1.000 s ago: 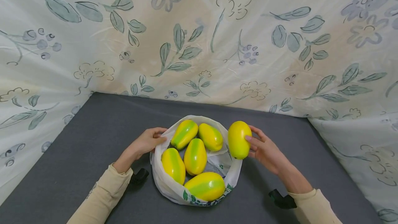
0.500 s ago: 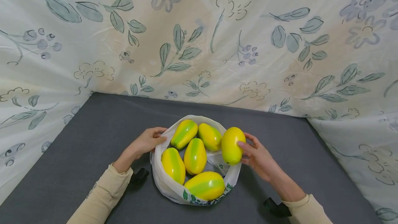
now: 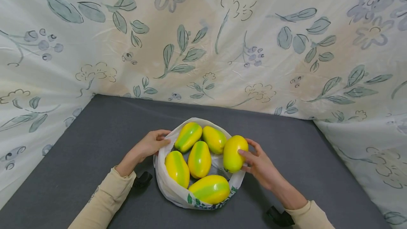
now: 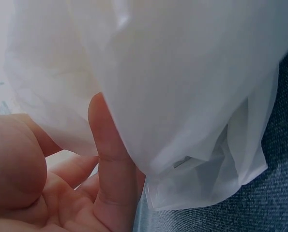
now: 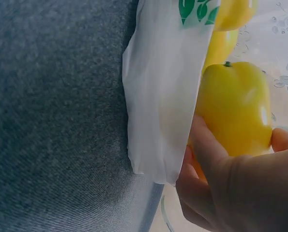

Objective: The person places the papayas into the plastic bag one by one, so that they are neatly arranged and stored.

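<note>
A white plastic bag (image 3: pixel 160 183) with green leaf print stands with its mouth spread wide, several yellow-green papayas (image 3: pixel 199 160) lying inside. On its left side, my left hand (image 3: pixel 149 146) pinches the rim between thumb and fingers; the left wrist view shows the fingers (image 4: pixel 112 159) against the thin plastic. My right hand (image 3: pixel 262 165) grips another papaya (image 3: pixel 234 153) from its right side, over the bag's right rim. In the right wrist view that papaya (image 5: pixel 235 108) sits just past the bag's edge (image 5: pixel 168 106), fingers and thumb around its end.
A dark grey cloth (image 3: pixel 127 112) covers the table under the bag. Floral fabric (image 3: pixel 197 45) hangs behind and at both sides. A black wrist device (image 3: pixel 279 216) sits below the right wrist, another (image 3: pixel 143 180) below the left.
My right hand has carried its papaya left and toward me, from beside the right rim to over the bag's opening. The left hand keeps its place on the rim.
</note>
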`<state>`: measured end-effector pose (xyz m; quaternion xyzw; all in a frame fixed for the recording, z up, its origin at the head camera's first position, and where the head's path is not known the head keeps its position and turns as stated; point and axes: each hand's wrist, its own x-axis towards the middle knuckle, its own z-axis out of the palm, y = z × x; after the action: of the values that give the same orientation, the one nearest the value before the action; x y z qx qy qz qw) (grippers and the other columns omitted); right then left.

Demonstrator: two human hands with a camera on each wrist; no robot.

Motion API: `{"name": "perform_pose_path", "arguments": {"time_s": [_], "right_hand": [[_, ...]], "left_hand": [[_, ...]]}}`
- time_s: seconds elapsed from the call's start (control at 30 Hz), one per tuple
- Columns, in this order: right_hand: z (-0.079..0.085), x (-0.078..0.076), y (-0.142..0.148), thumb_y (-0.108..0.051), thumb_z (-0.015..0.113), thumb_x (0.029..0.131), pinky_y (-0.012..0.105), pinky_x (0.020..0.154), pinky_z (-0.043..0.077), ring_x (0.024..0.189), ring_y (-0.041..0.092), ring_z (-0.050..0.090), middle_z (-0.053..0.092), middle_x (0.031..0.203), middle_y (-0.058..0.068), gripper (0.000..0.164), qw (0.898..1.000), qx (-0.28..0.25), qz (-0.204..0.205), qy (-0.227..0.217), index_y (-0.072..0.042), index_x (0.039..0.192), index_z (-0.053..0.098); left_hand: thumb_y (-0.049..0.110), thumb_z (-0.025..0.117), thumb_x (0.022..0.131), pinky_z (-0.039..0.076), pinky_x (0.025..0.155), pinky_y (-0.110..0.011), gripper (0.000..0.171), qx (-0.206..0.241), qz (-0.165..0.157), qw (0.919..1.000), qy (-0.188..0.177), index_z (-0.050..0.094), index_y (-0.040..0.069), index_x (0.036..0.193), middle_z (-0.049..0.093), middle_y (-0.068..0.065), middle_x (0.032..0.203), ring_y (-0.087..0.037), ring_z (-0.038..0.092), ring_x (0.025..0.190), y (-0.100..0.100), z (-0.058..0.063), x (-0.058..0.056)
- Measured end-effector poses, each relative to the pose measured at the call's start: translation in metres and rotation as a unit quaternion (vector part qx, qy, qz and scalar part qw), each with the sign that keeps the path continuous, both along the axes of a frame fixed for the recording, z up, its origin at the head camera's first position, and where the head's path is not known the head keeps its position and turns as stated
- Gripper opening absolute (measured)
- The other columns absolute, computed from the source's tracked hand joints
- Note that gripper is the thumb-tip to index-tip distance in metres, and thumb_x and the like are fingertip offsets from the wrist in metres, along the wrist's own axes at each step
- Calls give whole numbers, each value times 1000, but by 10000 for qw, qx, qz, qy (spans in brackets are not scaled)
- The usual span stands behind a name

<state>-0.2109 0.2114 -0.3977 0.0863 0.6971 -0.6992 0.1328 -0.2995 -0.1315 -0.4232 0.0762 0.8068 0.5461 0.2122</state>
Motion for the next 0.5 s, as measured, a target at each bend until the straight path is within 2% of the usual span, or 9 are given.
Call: {"name": "perform_pose_path", "arguments": {"time_s": [0.2, 0.5], "right_hand": [[-6, 2, 0, -19, 59, 96, 42, 90, 47, 107, 31, 53, 29, 140, 25, 71, 9998, 1, 217, 41, -16, 150, 12], [-11, 2, -4, -20, 61, 95, 38, 90, 46, 108, 30, 51, 32, 135, 25, 72, 9999, 158, 37, 6, -14, 146, 11]], "left_hand": [[12, 54, 99, 54, 64, -33, 44, 14, 2, 10000, 1, 43, -1, 139, 60, -18, 112, -19, 62, 79, 0, 1, 0], [12, 54, 98, 55, 65, -34, 44, 25, 16, 10000, -43, 43, 0, 139, 59, -18, 113, -20, 62, 79, 1, 2, 1]]}}
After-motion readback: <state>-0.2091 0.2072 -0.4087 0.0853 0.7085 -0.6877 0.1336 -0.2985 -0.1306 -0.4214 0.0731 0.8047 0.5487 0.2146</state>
